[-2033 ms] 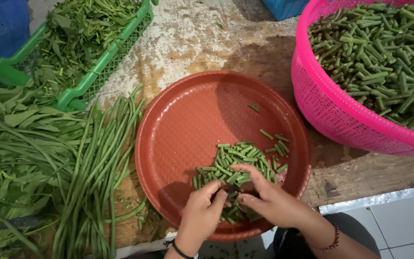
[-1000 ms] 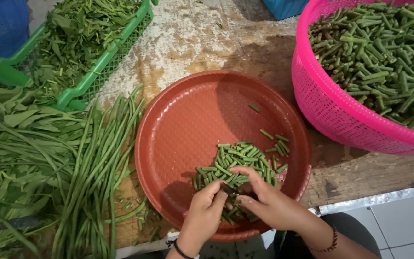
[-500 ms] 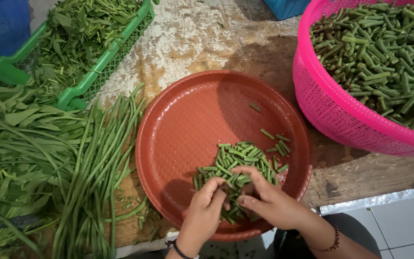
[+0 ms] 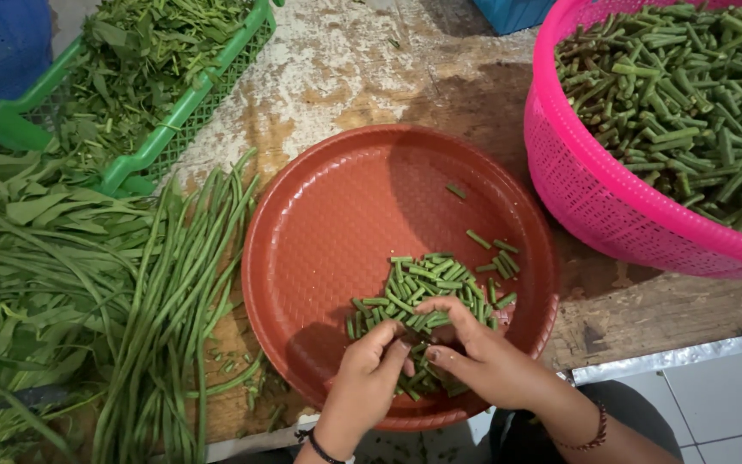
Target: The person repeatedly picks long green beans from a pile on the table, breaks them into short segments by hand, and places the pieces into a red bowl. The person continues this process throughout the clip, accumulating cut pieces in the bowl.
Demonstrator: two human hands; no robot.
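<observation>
A round reddish-brown plastic tray (image 4: 337,215) lies on the wooden table, with a small heap of cut green bean pieces (image 4: 427,288) in its near right part. My left hand (image 4: 367,378) and my right hand (image 4: 483,357) meet over the near edge of that heap, fingertips pinched together on a short bean piece (image 4: 416,351) between them. A bundle of long uncut green beans (image 4: 173,318) lies on the table just left of the tray.
A pink plastic basket (image 4: 586,189) full of cut bean pieces stands at the right. A green crate (image 4: 173,112) of leafy scraps sits at the back left, with leafy greens (image 4: 27,258) spread at the left. A white tiled floor (image 4: 714,395) shows at the near right.
Both hands stay over the near edge of the heap; only the fingers shift slightly around the bean piece. Nothing else has moved.
</observation>
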